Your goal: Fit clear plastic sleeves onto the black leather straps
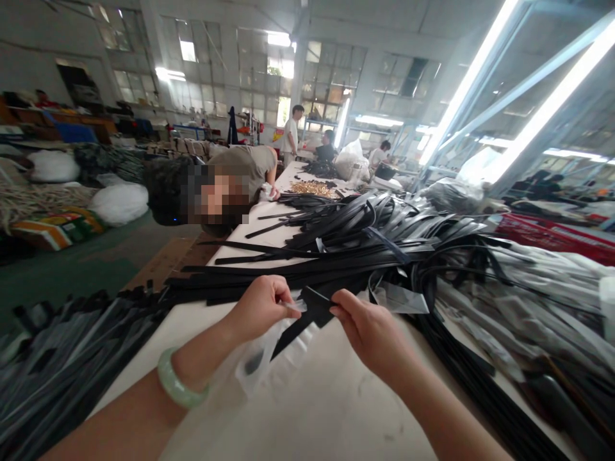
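My left hand (pixel 268 299) pinches the edge of a clear plastic sleeve (pixel 254 371) over the white table (pixel 206 422). A flat black strip (pixel 314 306) runs partly inside this sleeve, its upper end sticking out. At that end, my right hand (pixel 362 323) grips the strip's corner between thumb and fingers. The lower part of the sleeve hangs crumpled and see-through below my left hand. A pale green bangle (pixel 180 381) circles my left wrist. Just beyond both hands lie long black strips (pixel 298 276) across the table.
Tangled black strips (pixel 355 218) heap up along the table's middle. Plastic-sleeved bundles (pixel 542 288) cover the right side, and more strips (pixel 52 358) pile at the lower left. A co-worker (pixel 250 166) bends over the left edge. Small gold-coloured pieces (pixel 312 187) lie farther back.
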`<action>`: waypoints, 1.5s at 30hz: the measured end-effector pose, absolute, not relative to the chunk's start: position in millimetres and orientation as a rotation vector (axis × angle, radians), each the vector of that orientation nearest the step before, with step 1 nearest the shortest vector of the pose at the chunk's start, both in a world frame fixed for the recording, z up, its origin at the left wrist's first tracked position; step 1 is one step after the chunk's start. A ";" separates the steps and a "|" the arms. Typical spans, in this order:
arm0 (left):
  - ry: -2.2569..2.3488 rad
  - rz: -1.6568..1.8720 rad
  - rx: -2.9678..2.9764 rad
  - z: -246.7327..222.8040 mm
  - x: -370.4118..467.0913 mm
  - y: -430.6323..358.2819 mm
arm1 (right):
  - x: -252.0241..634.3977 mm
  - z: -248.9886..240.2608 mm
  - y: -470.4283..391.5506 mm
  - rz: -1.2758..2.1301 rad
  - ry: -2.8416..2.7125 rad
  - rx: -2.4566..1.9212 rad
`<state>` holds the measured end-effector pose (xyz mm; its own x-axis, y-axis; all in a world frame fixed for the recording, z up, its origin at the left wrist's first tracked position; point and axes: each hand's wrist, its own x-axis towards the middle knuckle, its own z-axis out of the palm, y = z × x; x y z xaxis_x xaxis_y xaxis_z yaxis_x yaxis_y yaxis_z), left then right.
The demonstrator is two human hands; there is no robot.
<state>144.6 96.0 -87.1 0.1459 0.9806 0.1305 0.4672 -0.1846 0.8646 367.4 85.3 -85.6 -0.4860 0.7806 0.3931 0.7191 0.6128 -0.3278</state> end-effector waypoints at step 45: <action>1.053 0.593 1.665 -80.1 143.2 83.8 | 382.1 -78.9 95.8 0.266 -2.554 -0.805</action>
